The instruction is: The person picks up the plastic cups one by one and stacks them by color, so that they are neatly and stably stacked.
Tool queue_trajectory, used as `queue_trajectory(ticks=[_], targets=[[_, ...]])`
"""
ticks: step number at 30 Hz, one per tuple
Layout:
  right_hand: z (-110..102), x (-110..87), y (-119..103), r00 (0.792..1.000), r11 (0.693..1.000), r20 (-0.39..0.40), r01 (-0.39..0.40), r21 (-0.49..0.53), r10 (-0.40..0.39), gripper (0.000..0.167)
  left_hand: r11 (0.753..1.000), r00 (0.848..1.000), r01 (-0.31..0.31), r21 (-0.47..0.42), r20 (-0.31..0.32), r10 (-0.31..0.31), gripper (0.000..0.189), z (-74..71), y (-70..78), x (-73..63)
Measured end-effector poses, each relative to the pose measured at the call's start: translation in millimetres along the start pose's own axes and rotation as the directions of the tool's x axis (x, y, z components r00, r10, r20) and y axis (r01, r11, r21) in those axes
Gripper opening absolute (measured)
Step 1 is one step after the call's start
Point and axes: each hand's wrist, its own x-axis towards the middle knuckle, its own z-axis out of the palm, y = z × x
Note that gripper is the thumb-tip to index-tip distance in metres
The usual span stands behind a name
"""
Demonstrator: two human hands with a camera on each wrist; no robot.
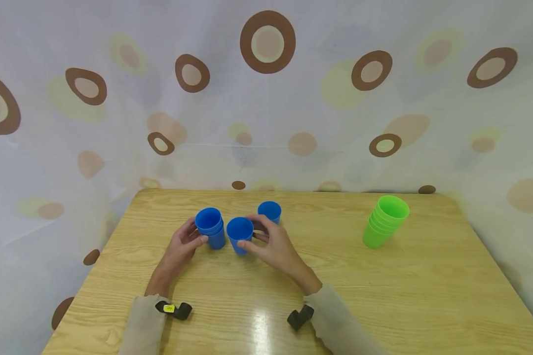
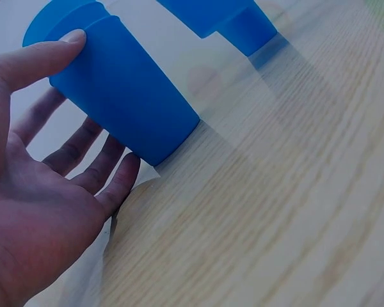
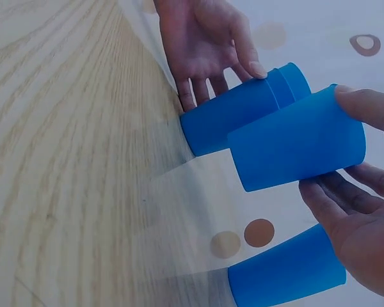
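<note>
My left hand point(image 1: 181, 245) holds a short stack of nested blue cups point(image 1: 215, 240), thumb near the rims and fingers round the far side. In the left wrist view the stack point(image 2: 125, 89) stands upright on the wooden table. Just to its right, my right hand point(image 1: 277, 246) grips a single blue cup point(image 1: 238, 242) between thumb and fingers. The right wrist view shows this cup point(image 3: 294, 141) raised off the table, its base clear of the wood. Behind the right hand another blue cup point(image 1: 269, 210) stands on the table, partly hidden by the fingers.
A stack of several green cups point(image 1: 384, 222) stands at the right on the wooden table point(image 1: 408, 296). A pale cloth with brown and yellow circles point(image 1: 302, 113) hangs behind and beside the table. Each wrist wears a small black camera, one at the left sleeve point(image 1: 144, 315).
</note>
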Motion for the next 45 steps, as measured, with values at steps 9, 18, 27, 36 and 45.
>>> queue_trajectory(ticks=[9,18,27,36,45], targets=[[-2,7.3,-7,0.999,0.999,-0.006,0.052,0.016,-0.051,0.057,1.000,1.000,-0.018,-0.017,0.008,0.018,0.055,0.4,0.7,0.2],[-4,16.0,-15,0.996,0.996,-0.023,0.088,0.002,-0.088,0.056,0.999,0.999,-0.029,-0.035,0.028,0.030,0.054,0.0,-0.6,2.0],[-7,23.5,-35,0.994,0.994,-0.025,0.109,0.014,-0.109,0.057,0.999,1.000,-0.012,-0.034,0.027,0.013,0.056,0.6,1.4,1.3],[-9,32.8,-38,0.995,0.995,-0.030,0.097,0.005,-0.097,0.057,1.000,1.000,-0.005,-0.013,0.029,0.006,0.056,0.0,-0.4,1.5],[-9,41.1,-44,0.988,0.989,-0.044,0.146,-0.029,-0.147,0.058,1.000,1.000,-0.011,-0.019,0.028,0.012,0.055,-0.9,-1.7,1.7]])
